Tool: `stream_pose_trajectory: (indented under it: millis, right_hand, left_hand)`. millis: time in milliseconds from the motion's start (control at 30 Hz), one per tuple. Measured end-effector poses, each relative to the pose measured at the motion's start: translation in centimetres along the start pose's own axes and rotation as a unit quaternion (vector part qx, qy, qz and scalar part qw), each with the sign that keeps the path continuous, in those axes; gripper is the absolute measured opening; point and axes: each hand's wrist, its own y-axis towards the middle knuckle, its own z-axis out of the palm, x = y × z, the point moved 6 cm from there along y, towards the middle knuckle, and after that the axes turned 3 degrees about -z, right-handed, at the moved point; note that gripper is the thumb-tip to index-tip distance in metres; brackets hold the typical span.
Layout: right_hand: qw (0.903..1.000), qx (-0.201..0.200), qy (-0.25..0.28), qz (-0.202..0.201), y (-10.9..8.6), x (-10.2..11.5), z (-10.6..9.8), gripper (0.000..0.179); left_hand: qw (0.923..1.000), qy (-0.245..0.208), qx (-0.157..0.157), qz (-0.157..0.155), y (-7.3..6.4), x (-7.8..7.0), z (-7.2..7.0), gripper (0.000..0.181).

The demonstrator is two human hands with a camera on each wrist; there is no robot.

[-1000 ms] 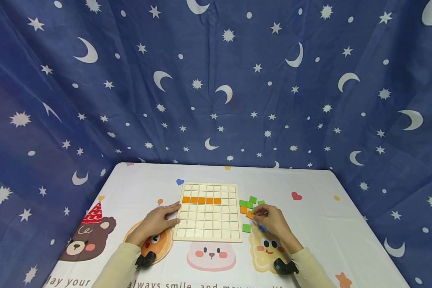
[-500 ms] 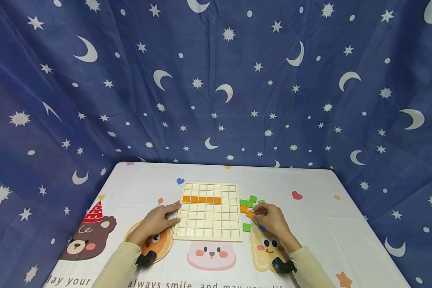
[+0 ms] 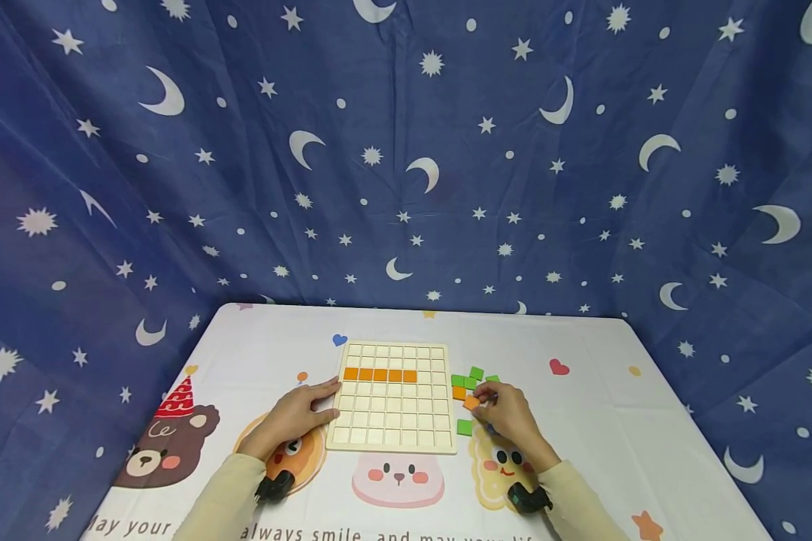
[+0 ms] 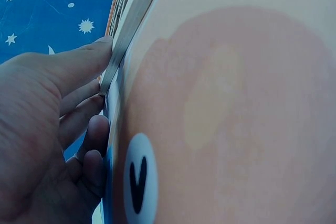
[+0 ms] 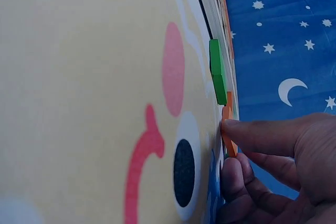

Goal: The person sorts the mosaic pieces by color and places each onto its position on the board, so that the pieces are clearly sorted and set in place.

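Note:
A cream grid board (image 3: 399, 421) lies flat on the table, with a row of orange square tiles (image 3: 380, 375) in its third row from the back. My left hand (image 3: 291, 417) rests at the board's left edge, thumb and forefinger spread along it; in the left wrist view the thumb (image 4: 89, 61) touches the board's side (image 4: 134, 22). To the right of the board, my right hand (image 3: 510, 413) pinches an orange tile (image 3: 471, 403) between thumb and fingers. The right wrist view shows the thumb on this orange tile (image 5: 227, 137), close behind a green tile (image 5: 217, 72).
Several green tiles (image 3: 477, 373) and another orange tile (image 3: 459, 393) lie loose off the board's right edge. A single green tile (image 3: 464, 427) sits nearer the front. The printed white tablecloth (image 3: 595, 391) meets a blue star-and-moon curtain (image 3: 406, 225) at the back.
My right wrist and forearm have shifted slightly left, and the orange tile at the fingertips shows a little more. The left hand stays at the board's edge.

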Motion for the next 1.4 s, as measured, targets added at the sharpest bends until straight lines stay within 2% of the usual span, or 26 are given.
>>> stream_pose_trajectory:
  millis: [400, 767, 900, 1200, 1400]
  right_hand:
    - [0.9998, 0.005, 0.015, 0.012, -0.1, -0.3, 0.3, 0.025]
    - [0.9996, 0.005, 0.028, -0.003, 0.1, -0.1, 0.3, 0.011]
    - [0.9994, -0.002, 0.033, -0.003, 0.3, 0.2, 0.0, 0.008]
    - [0.9988, -0.005, 0.048, 0.0, 1.1, 1.2, -0.4, 0.008]
    - [0.998, -0.005, 0.061, -0.015, 1.6, 2.3, -0.6, 0.01]
  left_hand:
    - [1.0, 0.001, -0.001, -0.005, -0.1, 0.0, 0.0, 0.061]
    - [1.0, 0.003, -0.004, 0.002, 0.0, 0.2, 0.0, 0.061]
    - [0.9998, 0.009, -0.011, 0.015, -0.1, 0.2, -0.1, 0.06]
    - [1.0, 0.0, -0.004, 0.003, -0.2, 0.1, -0.1, 0.061]
    - [1.0, -0.001, -0.003, -0.004, -0.2, 0.1, 0.0, 0.06]
